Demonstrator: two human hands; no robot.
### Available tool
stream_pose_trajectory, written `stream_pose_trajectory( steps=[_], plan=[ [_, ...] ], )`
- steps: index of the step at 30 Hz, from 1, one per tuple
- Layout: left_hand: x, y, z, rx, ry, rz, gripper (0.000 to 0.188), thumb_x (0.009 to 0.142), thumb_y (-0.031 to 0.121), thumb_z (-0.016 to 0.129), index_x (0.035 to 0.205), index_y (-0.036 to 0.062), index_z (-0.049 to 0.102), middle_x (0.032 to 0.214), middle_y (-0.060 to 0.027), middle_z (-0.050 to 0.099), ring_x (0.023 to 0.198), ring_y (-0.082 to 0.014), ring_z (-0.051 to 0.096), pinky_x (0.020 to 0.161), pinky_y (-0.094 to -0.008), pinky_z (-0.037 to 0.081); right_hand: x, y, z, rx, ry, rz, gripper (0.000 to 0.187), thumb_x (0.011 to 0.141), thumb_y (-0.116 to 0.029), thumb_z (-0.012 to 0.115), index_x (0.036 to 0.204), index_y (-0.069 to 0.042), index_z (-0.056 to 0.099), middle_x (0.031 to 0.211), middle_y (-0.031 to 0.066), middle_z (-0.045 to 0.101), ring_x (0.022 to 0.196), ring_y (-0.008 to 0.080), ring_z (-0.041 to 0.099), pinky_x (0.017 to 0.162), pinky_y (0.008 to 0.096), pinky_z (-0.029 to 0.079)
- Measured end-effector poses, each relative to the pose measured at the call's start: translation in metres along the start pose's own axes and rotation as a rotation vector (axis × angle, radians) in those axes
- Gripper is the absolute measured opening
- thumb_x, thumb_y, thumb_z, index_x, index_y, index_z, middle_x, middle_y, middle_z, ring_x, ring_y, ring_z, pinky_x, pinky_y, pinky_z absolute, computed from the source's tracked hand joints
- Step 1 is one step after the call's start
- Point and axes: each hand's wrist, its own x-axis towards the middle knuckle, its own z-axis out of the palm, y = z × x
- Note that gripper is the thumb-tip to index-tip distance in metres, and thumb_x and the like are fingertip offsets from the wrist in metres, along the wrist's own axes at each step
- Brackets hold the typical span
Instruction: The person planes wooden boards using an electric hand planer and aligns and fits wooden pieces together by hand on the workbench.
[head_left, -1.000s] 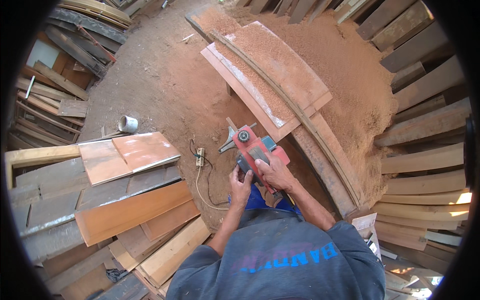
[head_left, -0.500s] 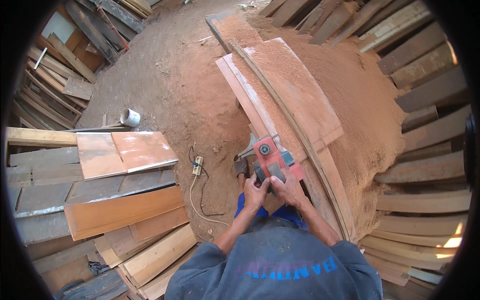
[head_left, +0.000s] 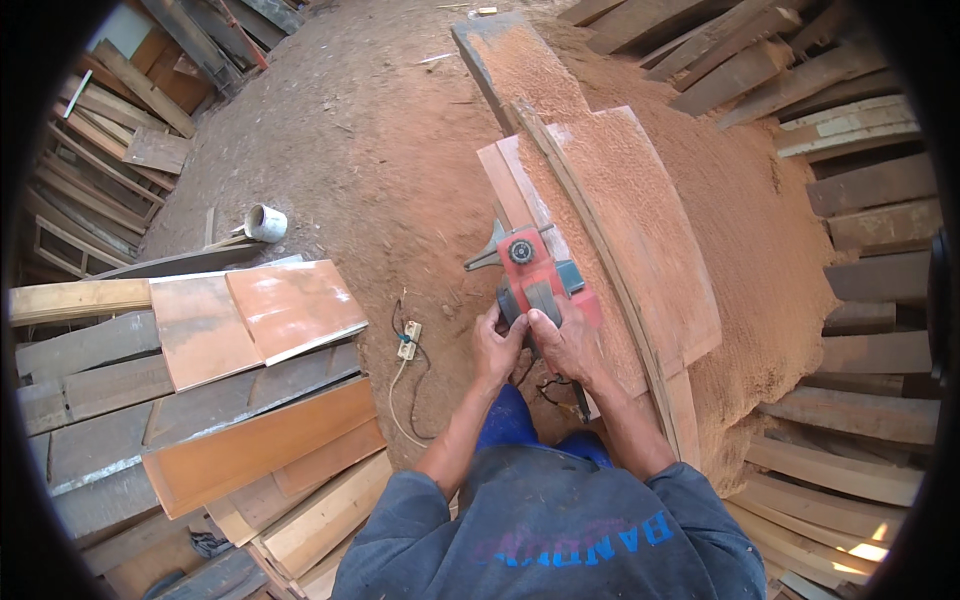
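Observation:
Both hands are on a red electric planer (head_left: 537, 272) with a black front knob and a grey side fence. My left hand (head_left: 497, 347) wraps the dark left side of its body. My right hand (head_left: 566, 345) grips the rear, thumb pressed on top. Beneath the planer lies a reddish wooden board (head_left: 508, 185) with a pale, roughened strip. A narrow batten (head_left: 602, 238) runs along the board's right side. The planer's underside and most of my fingertips are hidden. Behind the tool hangs its black cord (head_left: 549, 385), close to my legs.
A wide shavings-strewn panel (head_left: 650, 220) lies right of the batten. Sawdust (head_left: 770, 300) is heaped beyond it. On the left are stacked planks (head_left: 255, 440), a white bucket (head_left: 266, 223) and a power strip (head_left: 409, 341) with a cable. Many boards (head_left: 885, 355) lean along the right.
The planer and both hands have moved forward along the board, toward its far end. The view has shifted, and the black cord behind the tool now shows.

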Motion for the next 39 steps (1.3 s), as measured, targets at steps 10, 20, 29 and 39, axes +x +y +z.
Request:
stream_pose_trajectory(
  steps=[10, 20, 29, 39],
  plan=[
    [0.129, 0.052, -0.026, -0.113, 0.005, -0.046, 0.029, 0.093, 0.022, 0.075, 0.106, -0.0036, 0.071, 0.084, -0.0031, 0.072, 0.073, -0.0085, 0.063, 0.064, -0.0263, 0.051, 0.126, -0.063, 0.014, -0.074, 0.041, -0.056, 0.063, 0.094, -0.053, 0.059, 0.098, 0.009, 0.064, 0.085, 0.0312, 0.067, 0.086, 0.0442, 0.07, 0.076, 0.0495, 0.053],
    [0.255, 0.076, -0.057, 0.002, 0.003, -0.012, 0.037, 0.094, 0.027, 0.075, 0.114, -0.0032, 0.071, 0.088, -0.004, 0.074, 0.073, -0.0077, 0.064, 0.064, -0.0254, 0.052, 0.247, -0.1, 0.029, -0.061, 0.045, -0.198, 0.067, 0.097, -0.055, 0.055, 0.102, 0.011, 0.065, 0.094, 0.0312, 0.07, 0.092, 0.0395, 0.072, 0.082, 0.0469, 0.054],
    [0.092, 0.045, -0.021, -0.099, -0.076, -0.055, 0.03, 0.096, 0.022, 0.073, 0.115, -0.0004, 0.07, 0.095, -0.0029, 0.074, 0.079, -0.0072, 0.064, 0.068, -0.0257, 0.052, 0.097, -0.042, 0.003, -0.002, 0.017, -0.092, 0.059, 0.096, -0.049, 0.059, 0.104, 0.009, 0.065, 0.095, 0.0311, 0.07, 0.092, 0.04, 0.07, 0.081, 0.0468, 0.053],
    [-0.202, -0.022, 0.043, 0.419, -0.082, -0.128, 0.052, 0.091, 0.019, 0.075, 0.138, 0.004, 0.06, 0.106, -0.013, 0.069, 0.103, -0.0204, 0.066, 0.092, -0.0347, 0.052, -0.187, 0.08, -0.037, 0.036, -0.008, 0.034, 0.053, 0.093, -0.046, 0.064, 0.11, 0.004, 0.062, 0.099, 0.0288, 0.067, 0.09, 0.0431, 0.067, 0.079, 0.0476, 0.052]
  ],
)
